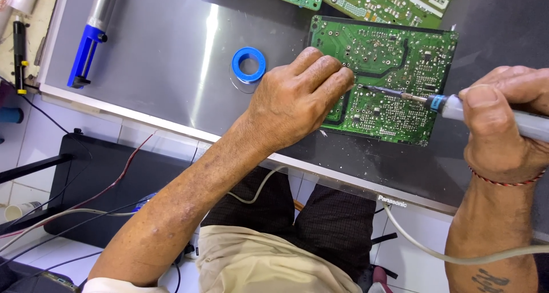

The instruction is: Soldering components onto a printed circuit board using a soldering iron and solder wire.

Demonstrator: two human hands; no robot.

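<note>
A green circuit board (400, 58) lies solder side up on a dark flat screen panel (160, 64). My left hand (294, 98) rests on the board's left edge with its fingers curled down onto it. My right hand (503, 121) grips a grey soldering iron (452, 105). The iron's thin metal tip (372, 89) touches the board just right of my left fingertips. A thin red cord circles my right wrist.
A blue solder spool (249, 64) sits left of the board. A blue and silver desoldering pump (91, 36) lies at the panel's far left. Two more green boards (389, 1) lie at the top. The iron's white cable (412, 241) and other wires hang below the panel.
</note>
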